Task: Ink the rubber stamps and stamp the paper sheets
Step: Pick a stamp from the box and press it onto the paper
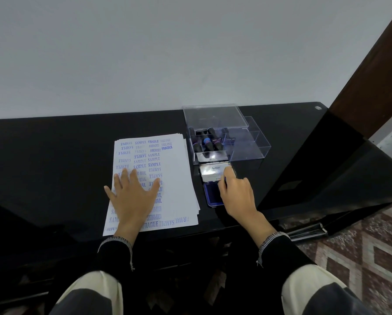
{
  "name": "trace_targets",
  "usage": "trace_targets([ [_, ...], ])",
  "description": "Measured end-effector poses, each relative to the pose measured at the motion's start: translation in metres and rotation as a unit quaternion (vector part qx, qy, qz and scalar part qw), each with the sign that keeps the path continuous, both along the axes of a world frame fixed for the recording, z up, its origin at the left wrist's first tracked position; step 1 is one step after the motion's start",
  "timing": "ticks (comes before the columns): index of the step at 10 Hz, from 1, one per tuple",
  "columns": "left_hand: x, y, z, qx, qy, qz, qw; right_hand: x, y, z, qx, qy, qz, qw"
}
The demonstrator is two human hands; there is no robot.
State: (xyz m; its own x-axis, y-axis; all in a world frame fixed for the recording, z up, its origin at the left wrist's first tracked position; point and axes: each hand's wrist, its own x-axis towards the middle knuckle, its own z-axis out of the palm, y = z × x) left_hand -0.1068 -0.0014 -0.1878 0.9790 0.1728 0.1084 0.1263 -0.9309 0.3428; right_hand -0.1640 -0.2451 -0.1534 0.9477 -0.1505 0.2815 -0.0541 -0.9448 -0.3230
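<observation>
A person's right hand curls over the open ink pad, gripping something too hidden to identify; the pad's long axis runs away from the person. Left of it, the left hand presses flat on stamped paper sheets. Beyond it, a clear box holds rubber stamps.

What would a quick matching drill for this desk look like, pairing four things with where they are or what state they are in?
Things:
1. left hand
2. right hand
3. ink pad
4. stamps

States:
A. standing in the clear box
B. lying flat on the paper stack
C. lid open, blue pad showing
D. fingers curled over the ink pad

Pairs: 1-B, 2-D, 3-C, 4-A
</observation>
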Motion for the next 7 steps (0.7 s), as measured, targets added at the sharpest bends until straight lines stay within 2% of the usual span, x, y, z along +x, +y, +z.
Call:
trace_targets([
  [3, -0.001, -0.001, 0.002, -0.004, 0.004, 0.002, 1.0, -0.009, -0.003, -0.007, -0.01, -0.038, 0.002, 0.999],
  [4, -0.001, -0.001, 0.002, -0.003, 0.005, 0.004, 1.0, -0.005, -0.004, 0.001, 0.011, -0.001, 0.004, 1.0],
  [5, -0.002, -0.001, 0.003, -0.004, 0.006, 0.004, 1.0, -0.005, -0.003, 0.012, 0.16, -0.019, -0.029, 0.986],
  [6, -0.003, -0.001, 0.004, -0.014, -0.002, 0.006, 1.0, -0.005, 0.008, 0.023, 0.376, -0.035, -0.047, 0.925],
  [7, -0.003, -0.001, 0.005, -0.035, 0.001, 0.006, 0.999, 0.001, 0.029, 0.03, 0.466, -0.05, -0.031, 0.883],
])
